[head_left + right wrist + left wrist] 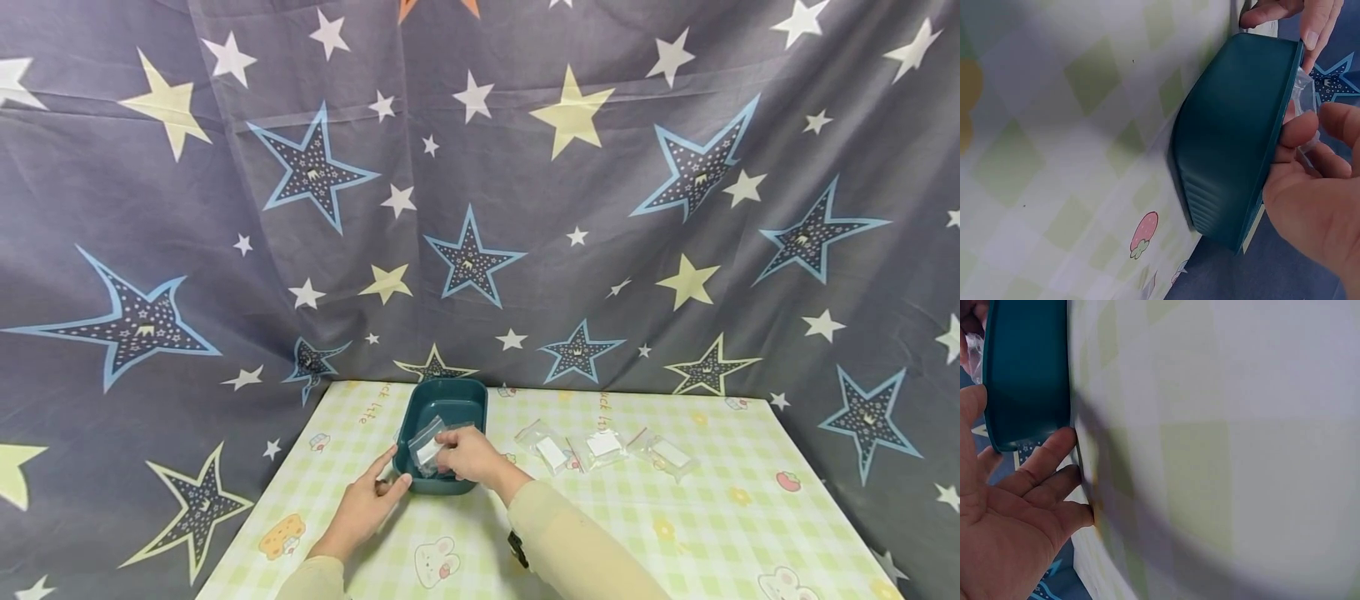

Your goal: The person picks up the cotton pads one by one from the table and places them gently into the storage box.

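A dark teal plastic bin (pixel 483 410) stands on the table toward the back. Over its near left part, my right hand (pixel 474 457) pinches a small clear zip bag (pixel 426 442) with a white piece inside. In the right wrist view, clear plastic (pixel 1304 94) shows past the bin's rim, between thumb and fingers. My left hand (pixel 366 507) steadies the bin's near left corner with spread, mostly straight fingers. The left wrist view has its thumb at the rim and other fingertips low, by the bin wall (pixel 1029 375) and the tablecloth. The bin's floor is partly hidden by the right hand.
Right of the bin lie three clear bags with white pieces in a row: a left one (pixel 551 452), a middle one (pixel 603 443) and a right one (pixel 669 452). A green checked tablecloth (pixel 600 533) covers the table. A grey star-patterned curtain (pixel 517 250) hangs behind.
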The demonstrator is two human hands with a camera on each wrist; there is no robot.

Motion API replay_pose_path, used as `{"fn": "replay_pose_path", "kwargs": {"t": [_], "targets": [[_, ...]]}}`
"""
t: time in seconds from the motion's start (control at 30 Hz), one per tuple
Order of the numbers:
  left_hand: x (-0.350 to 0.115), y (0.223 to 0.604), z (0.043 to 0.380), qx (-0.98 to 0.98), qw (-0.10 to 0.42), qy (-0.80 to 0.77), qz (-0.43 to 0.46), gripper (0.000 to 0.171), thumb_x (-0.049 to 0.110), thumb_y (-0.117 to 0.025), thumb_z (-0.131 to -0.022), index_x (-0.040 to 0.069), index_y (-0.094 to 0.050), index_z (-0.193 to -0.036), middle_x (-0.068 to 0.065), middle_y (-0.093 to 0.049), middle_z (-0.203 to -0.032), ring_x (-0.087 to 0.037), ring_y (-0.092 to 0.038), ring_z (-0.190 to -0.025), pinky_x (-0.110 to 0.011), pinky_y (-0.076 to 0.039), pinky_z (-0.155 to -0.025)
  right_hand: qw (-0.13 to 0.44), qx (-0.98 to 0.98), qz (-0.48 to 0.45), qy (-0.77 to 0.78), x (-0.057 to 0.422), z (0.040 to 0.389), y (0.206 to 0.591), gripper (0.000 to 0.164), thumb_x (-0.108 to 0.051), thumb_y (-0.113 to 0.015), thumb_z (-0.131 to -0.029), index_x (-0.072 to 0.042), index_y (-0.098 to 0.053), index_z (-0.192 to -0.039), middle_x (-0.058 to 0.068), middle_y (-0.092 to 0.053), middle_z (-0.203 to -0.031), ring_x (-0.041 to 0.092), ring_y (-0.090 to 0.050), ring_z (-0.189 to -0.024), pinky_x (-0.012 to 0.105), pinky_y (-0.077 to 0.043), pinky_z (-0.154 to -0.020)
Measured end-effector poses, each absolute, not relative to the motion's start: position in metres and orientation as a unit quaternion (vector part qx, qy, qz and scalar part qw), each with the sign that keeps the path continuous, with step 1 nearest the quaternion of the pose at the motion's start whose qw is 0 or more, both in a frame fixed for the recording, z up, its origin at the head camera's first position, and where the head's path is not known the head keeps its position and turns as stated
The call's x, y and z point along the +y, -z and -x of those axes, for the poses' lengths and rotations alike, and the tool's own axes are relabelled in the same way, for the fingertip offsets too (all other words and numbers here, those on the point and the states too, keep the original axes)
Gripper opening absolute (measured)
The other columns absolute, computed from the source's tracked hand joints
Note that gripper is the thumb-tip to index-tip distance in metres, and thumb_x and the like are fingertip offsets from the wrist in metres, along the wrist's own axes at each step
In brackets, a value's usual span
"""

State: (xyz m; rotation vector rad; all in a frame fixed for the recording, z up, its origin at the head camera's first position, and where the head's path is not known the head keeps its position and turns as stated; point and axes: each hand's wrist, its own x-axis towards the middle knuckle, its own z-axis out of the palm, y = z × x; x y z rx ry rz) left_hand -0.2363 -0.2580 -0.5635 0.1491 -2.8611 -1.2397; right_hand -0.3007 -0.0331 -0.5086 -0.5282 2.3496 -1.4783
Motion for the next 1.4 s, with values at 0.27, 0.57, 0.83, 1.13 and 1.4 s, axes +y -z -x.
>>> {"fn": "replay_pose_path", "kwargs": {"t": [0.27, 0.57, 0.83, 1.13, 1.4], "targets": [[-0.259, 0.566, 0.238, -0.916, 0.010, 0.400, -0.042, 0.073, 0.050, -0.067, -0.105, 0.026, -0.040, -0.167, 0.005, -0.049, -0.064, -0.011, -0.040, -0.057, -0.029, -0.040, -0.069, 0.164, 0.830, 0.186, 0.500, -0.033, 0.299, 0.504, 0.057, -0.017, -0.068, -0.098, -0.002, -0.058, -0.152, 0.005, -0.077, -0.101, 0.020, -0.076, -0.085, 0.030, -0.058, -0.065], [-0.261, 0.567, 0.237, -0.918, 0.008, 0.395, -0.047, 0.073, 0.050, -0.067, -0.105, 0.026, -0.039, -0.168, 0.005, -0.047, -0.065, -0.012, -0.039, -0.059, -0.032, -0.041, -0.074, 0.118, 0.874, 0.170, 0.440, -0.032, 0.300, 0.499, 0.060, -0.025, -0.070, -0.100, 0.003, -0.057, -0.152, 0.018, -0.080, -0.106, 0.021, -0.075, -0.076, 0.037, -0.061, -0.080], [-0.259, 0.568, 0.238, -0.919, 0.005, 0.391, -0.053, 0.074, 0.050, -0.067, -0.105, 0.028, -0.038, -0.168, 0.002, -0.054, -0.069, -0.015, -0.047, -0.063, -0.034, -0.043, -0.076, 0.122, 0.877, 0.180, 0.429, -0.030, 0.300, 0.501, 0.056, -0.028, -0.071, -0.101, 0.003, -0.063, -0.146, 0.023, -0.070, -0.138, 0.037, -0.069, -0.127, 0.050, -0.058, -0.105], [-0.260, 0.568, 0.240, -0.919, 0.008, 0.391, -0.052, 0.072, 0.049, -0.067, -0.105, 0.027, -0.038, -0.168, 0.003, -0.056, -0.071, -0.014, -0.048, -0.064, -0.034, -0.043, -0.077, 0.128, 0.839, 0.216, 0.482, -0.020, 0.300, 0.502, 0.054, -0.022, -0.072, -0.101, 0.003, -0.062, -0.147, 0.025, -0.070, -0.136, 0.032, -0.077, -0.104, 0.045, -0.063, -0.091], [-0.260, 0.566, 0.238, -0.918, 0.010, 0.393, -0.047, 0.073, 0.049, -0.067, -0.104, 0.025, -0.039, -0.168, 0.002, -0.057, -0.072, -0.014, -0.050, -0.066, -0.034, -0.044, -0.077, 0.108, 0.823, 0.243, 0.503, -0.011, 0.297, 0.503, 0.049, -0.016, -0.075, -0.098, 0.001, -0.066, -0.143, 0.026, -0.072, -0.132, 0.040, -0.071, -0.120, 0.044, -0.061, -0.097]]}}
